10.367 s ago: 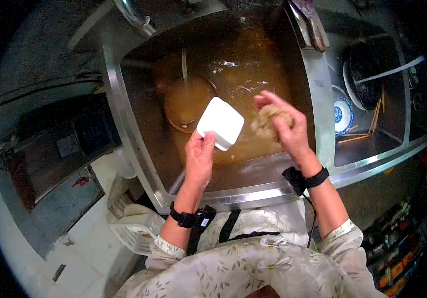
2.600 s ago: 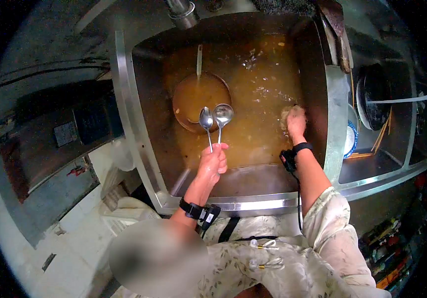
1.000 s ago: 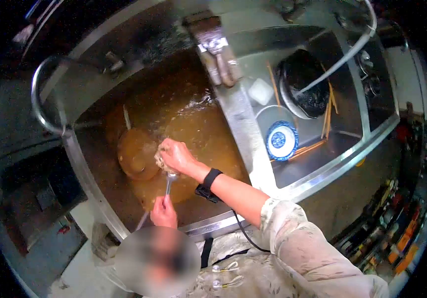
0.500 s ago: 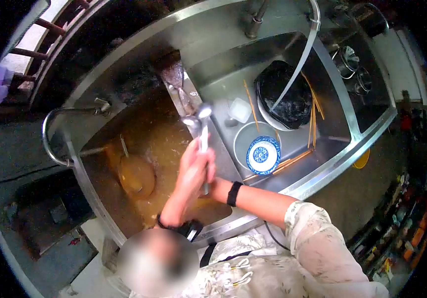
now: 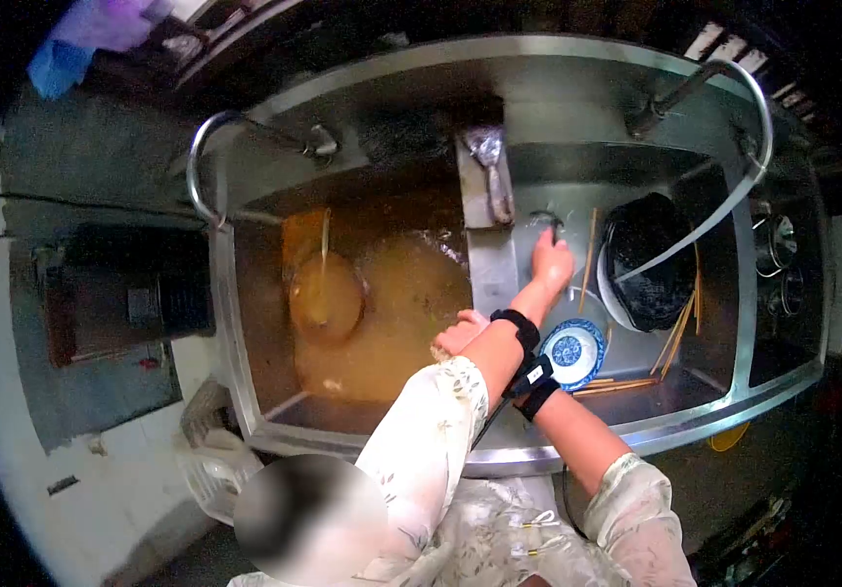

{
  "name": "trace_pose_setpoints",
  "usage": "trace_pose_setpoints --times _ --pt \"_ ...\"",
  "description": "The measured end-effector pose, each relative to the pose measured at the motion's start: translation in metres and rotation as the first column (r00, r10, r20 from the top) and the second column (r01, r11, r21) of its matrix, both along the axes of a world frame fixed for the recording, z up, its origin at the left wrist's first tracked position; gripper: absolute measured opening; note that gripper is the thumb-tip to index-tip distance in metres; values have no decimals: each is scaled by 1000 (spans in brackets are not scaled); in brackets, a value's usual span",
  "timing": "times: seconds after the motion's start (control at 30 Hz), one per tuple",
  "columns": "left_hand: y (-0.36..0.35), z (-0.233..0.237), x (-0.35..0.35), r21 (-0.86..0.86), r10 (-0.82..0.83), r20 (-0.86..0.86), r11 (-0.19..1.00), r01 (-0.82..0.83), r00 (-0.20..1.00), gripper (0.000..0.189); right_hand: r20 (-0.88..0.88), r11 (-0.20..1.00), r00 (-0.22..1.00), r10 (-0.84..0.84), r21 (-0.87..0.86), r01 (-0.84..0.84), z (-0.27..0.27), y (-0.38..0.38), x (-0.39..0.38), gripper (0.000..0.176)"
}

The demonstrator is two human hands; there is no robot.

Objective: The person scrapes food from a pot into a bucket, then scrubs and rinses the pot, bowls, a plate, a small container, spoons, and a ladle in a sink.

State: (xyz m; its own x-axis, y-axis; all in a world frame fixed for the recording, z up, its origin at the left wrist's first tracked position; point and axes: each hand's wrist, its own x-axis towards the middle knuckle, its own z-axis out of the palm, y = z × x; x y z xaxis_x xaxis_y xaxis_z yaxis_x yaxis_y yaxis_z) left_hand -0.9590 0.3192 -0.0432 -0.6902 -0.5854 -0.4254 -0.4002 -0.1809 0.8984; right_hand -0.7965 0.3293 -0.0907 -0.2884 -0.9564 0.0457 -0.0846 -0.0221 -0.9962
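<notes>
My left hand [image 5: 553,259] reaches across into the right basin, its fingers closed on the handles of metal spoons [image 5: 545,221]. The spoon heads are blurred near the basin floor, just right of the divider. Under my left forearm, my right hand [image 5: 460,335] sits over the left basin by the divider, with curled fingers; anything inside them is hidden. Close to my left forearm, a blue-and-white patterned bowl [image 5: 574,354] rests in the right basin. Murky brown water [image 5: 391,323] fills the left basin, where a round brownish vessel [image 5: 328,298] sits partly under water.
A black round pan [image 5: 651,259] stands at the right basin's far side, with a white hose [image 5: 705,225] running down to it. Chopsticks [image 5: 670,342] lie around it. A metal utensil [image 5: 494,176] lies on the divider [image 5: 492,264]. A curved faucet [image 5: 204,161] arches at left.
My left hand has moved right with the spoons, from above the divider down into the right basin. My right hand now shows apart from it, beneath the left forearm. The view has shifted.
</notes>
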Motion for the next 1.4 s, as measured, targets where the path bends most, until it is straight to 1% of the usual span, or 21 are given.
trace_pose_setpoints --times 0.03,0.07,0.13,0.17,0.23,0.27,0.33,0.37,0.4,0.47,0.53,0.57,0.63,0.77,0.8,0.97,1.03,1.2,1.27,1.33,1.4 --pt "-5 17 7 -101 -207 101 971 217 973 69 -433 993 896 94 108 -51 42 1 -13 20" --pt "5 22 14 -257 -154 61 952 164 986 71 -726 983 665 173 168 -72 90 1 -27 22" --pt "15 27 23 -329 -167 144 921 206 975 65 -714 959 648 266 267 -100 103 -5 -35 19" --pt "8 43 35 -323 -156 150 926 198 976 65 -719 984 673 174 158 -86 90 -2 -38 18" --pt "-19 96 70 -216 -258 -310 956 196 915 48 -795 997 601 82 69 -46 102 -1 -38 18" --pt "-34 120 88 -113 -206 -298 977 180 932 39 -812 997 579 75 60 -46 102 -1 -38 20" --pt "-76 134 126 25 -50 -284 998 59 957 25 -186 968 970 -159 164 190 142 -5 -36 22" --pt "-98 119 147 59 56 -286 997 -41 957 21 -646 985 752 -133 -2 172 111 -4 -44 29" --pt "-123 96 165 -170 137 -284 967 -191 949 19 -760 969 618 201 245 -15 140 -6 -56 35" --pt "-164 20 209 -224 379 -184 882 -415 907 15 -722 987 686 95 160 31 140 -8 -58 39" --pt "-205 -106 277 -30 297 284 953 -301 912 13 -734 984 668 123 178 15 134 -12 -57 37" --pt "-210 -135 291 -19 304 284 950 -312 909 13 -735 981 667 126 190 25 134 -14 -55 36" --pt "-213 -178 307 103 497 475 788 -607 726 15 -746 978 655 119 201 51 136 -16 -54 33" --pt "-217 -215 293 34 587 471 734 -679 658 16 -748 975 656 102 205 82 140 -24 -52 31" --pt "-219 -202 284 179 600 428 676 -714 676 18 -748 973 655 110 216 82 139 -25 -50 31" --pt "-232 -226 269 391 543 503 551 -737 672 23 -769 960 628 121 252 124 135 -28 -49 33" --pt "-236 -320 285 393 371 475 722 -569 798 25 -774 956 621 124 262 134 134 -28 -49 33" --pt "-234 -367 311 488 180 298 815 -311 938 29 -778 943 617 116 282 178 134 -28 -47 31" --pt "-231 -340 293 436 189 330 838 -327 925 28 -788 947 606 107 267 180 135 -30 -48 31" --pt "-231 -223 245 244 299 537 840 -484 789 26 -782 942 616 95 270 197 132 -28 -46 26" --pt "-234 -165 225 181 318 588 844 -504 744 27 -776 941 626 81 266 208 133 -30 -46 21"
